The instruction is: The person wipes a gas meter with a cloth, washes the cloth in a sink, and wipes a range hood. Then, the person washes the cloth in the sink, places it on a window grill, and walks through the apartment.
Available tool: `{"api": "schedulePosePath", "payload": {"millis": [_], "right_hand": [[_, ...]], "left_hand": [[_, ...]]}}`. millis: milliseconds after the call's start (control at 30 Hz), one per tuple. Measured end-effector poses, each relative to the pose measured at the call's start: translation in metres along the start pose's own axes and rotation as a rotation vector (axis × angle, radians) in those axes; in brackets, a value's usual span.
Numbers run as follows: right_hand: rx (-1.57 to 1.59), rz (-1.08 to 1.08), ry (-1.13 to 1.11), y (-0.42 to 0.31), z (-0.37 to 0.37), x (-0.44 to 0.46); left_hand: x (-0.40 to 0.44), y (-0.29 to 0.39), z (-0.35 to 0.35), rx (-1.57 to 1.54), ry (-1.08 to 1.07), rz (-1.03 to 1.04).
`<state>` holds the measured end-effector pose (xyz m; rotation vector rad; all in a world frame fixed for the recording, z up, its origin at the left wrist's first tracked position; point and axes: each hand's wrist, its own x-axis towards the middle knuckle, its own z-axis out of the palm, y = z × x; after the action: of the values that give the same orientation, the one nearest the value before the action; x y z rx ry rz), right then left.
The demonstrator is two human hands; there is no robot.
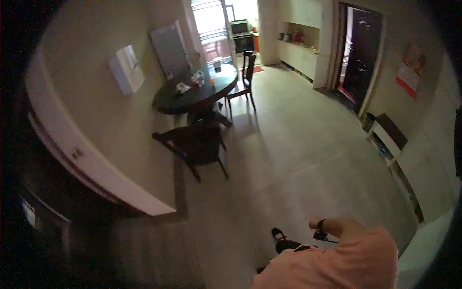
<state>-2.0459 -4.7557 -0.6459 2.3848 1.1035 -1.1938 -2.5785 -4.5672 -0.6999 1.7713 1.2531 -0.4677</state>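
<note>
My right hand (315, 224) shows small and dim near the bottom right, at the end of my bent forearm, with a dark band (322, 225) around the wrist. Just below it is a small black object (320, 235) with a thin strap or cord; whether the fingers hold it or it hangs there, I cannot tell. My salmon-coloured top (332, 265) fills the bottom edge, and one dark shoe (277, 233) is on the floor. My left hand is out of view.
A dark oval table (199, 91) with small items on it stands ahead left, with one chair (192, 144) in front and another chair (240, 89) on its right. A dark door (360, 53) stands open on the right. Low white cabinets (426, 168) line the right wall.
</note>
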Motion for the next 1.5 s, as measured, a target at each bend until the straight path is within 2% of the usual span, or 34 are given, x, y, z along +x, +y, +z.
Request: {"api": "schedulePosePath", "payload": {"millis": [67,233,333,433,533,633,833,933,1033,1100,1133,1167,1233,1300,1333,1400,1467,1500], "right_hand": [[-0.037,-0.037,0.077,0.045,0.026,0.009],[-0.178,-0.296,0.044,0.114,0.066,0.137],[0.083,-0.104,0.026,0.114,0.041,0.192],[0.018,-0.240,0.155,0.126,-0.045,0.149],[0.444,0.115,0.013,0.128,-0.123,0.127],[0.379,0.071,0.043,0.154,-0.159,0.132],[0.585,0.188,0.094,0.195,-0.167,0.162],[0.648,0.247,-0.129,0.206,-0.189,0.180],[0.829,0.265,-0.029,0.211,-0.212,0.192],[1.199,0.267,0.016,0.263,-0.144,0.272],[1.381,0.267,0.038,0.271,-0.139,0.288],[1.174,0.227,0.056,0.278,-0.140,0.308],[0.833,0.136,0.100,0.265,-0.195,0.299],[0.771,0.107,0.136,0.254,-0.238,0.294],[0.804,0.123,0.144,0.260,-0.234,0.317],[0.880,0.171,0.154,0.268,-0.217,0.356],[1.214,0.250,0.135,0.263,-0.212,0.347],[1.494,0.287,0.120,0.251,-0.231,0.332]], "left_hand": [[0.023,0.030,-0.010,0.055,-0.031,0.040],[0.099,0.123,-0.043,0.183,-0.106,0.131],[0.142,0.177,-0.061,0.250,-0.131,0.162],[0.184,0.232,-0.072,0.296,-0.152,0.183],[0.226,0.274,-0.083,0.333,-0.162,0.199],[0.267,0.306,-0.090,0.350,-0.170,0.207],[0.336,0.355,-0.113,0.371,-0.185,0.197],[0.365,0.367,-0.126,0.388,-0.200,0.180],[0.397,0.376,-0.143,0.404,-0.215,0.157],[0.413,0.384,-0.157,0.416,-0.225,0.139],[0.423,0.388,-0.166,0.419,-0.228,0.125],[0.431,0.392,-0.176,0.424,-0.231,0.110],[0.451,0.400,-0.194,0.431,-0.242,0.079],[0.475,0.413,-0.213,0.460,-0.250,0.043],[0.489,0.425,-0.225,0.474,-0.252,0.029],[0.521,0.449,-0.247,0.506,-0.254,-0.007],[0.555,0.485,-0.270,0.577,-0.226,-0.084],[0.572,0.503,-0.279,0.604,-0.210,-0.111]]}}
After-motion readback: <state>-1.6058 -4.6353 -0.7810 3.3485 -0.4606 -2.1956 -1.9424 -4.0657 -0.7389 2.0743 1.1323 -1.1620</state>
